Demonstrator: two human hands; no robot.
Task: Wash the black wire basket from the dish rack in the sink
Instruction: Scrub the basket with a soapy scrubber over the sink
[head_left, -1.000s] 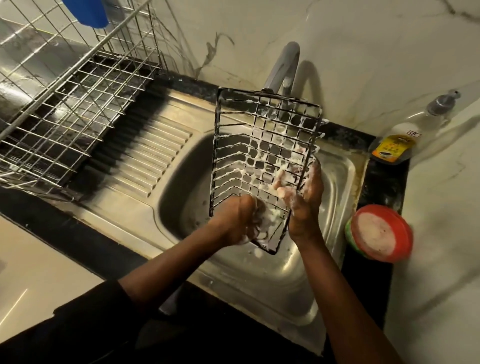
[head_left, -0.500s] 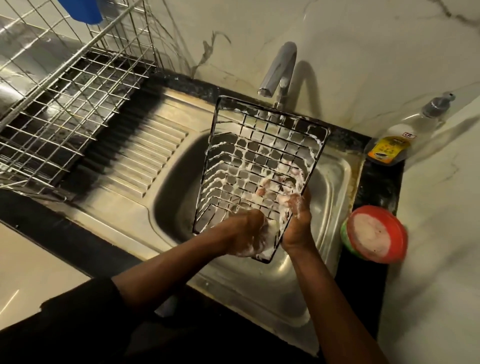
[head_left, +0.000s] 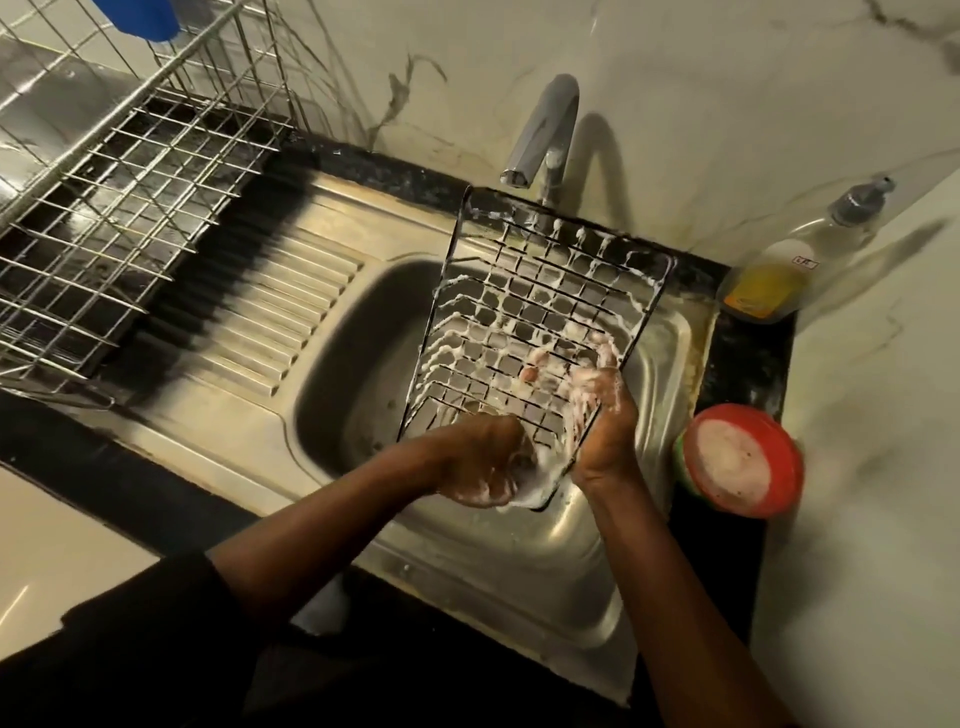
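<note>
The black wire basket (head_left: 540, 306) is held tilted over the steel sink (head_left: 363, 364), its wires streaked with white soap foam. My right hand (head_left: 602, 421) grips the basket's lower right edge, fingers curled through the mesh and covered in suds. My left hand (head_left: 488, 462) is closed at the basket's bottom corner, pressed into a lump of foam; whatever it holds inside the suds is hidden. The basket's top edge sits just below the tap (head_left: 545, 130).
A silver wire dish rack (head_left: 119, 171) stands on the ribbed drainboard (head_left: 280, 312) at left. A soap dispenser bottle (head_left: 779, 270) and a red tub of dish paste (head_left: 737, 462) sit on the black ledge at right. Marble wall behind.
The basket has tipped back from nearly upright to a flatter tilt. My right hand slid down its right edge toward the bottom corner. My left hand stayed at the bottom.
</note>
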